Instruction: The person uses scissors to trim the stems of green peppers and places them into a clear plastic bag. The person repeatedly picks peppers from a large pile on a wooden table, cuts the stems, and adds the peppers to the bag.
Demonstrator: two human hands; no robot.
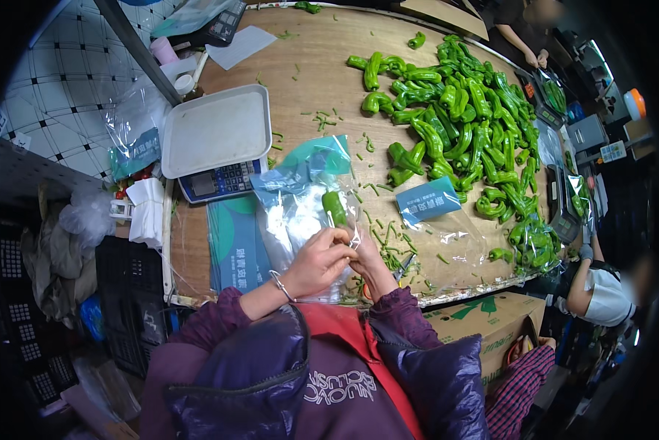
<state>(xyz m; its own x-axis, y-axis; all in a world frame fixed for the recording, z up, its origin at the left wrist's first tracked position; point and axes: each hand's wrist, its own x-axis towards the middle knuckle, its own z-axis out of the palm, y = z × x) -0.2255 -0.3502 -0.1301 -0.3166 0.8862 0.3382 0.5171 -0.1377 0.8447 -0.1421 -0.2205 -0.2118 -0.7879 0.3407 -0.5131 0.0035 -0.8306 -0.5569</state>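
Note:
My left hand (pixel 322 261), with a metal bracelet at its wrist, has its thumb and fingers pinched together over clear plastic bags (pixel 291 220) with teal and blue printed ends. Against it, my right hand (pixel 369 257) grips at the same spot, where creased clear film glints between the fingers. A green pepper (pixel 335 208) points away from my hands, its near end hidden behind my left fingers. Whether it lies inside the film or on top is unclear. Scissors (pixel 400 272) lie partly hidden right of my right wrist, among cut green stems (pixel 390 245).
A large heap of green peppers (pixel 461 115) covers the table's right side, near a filled bag (pixel 533 245). One flat bag (pixel 428 202) lies nearer. To the left stands a scale (pixel 216 132) with a tray. Another person's hand (pixel 527 346) is by a carton (pixel 489 319); others work along the right.

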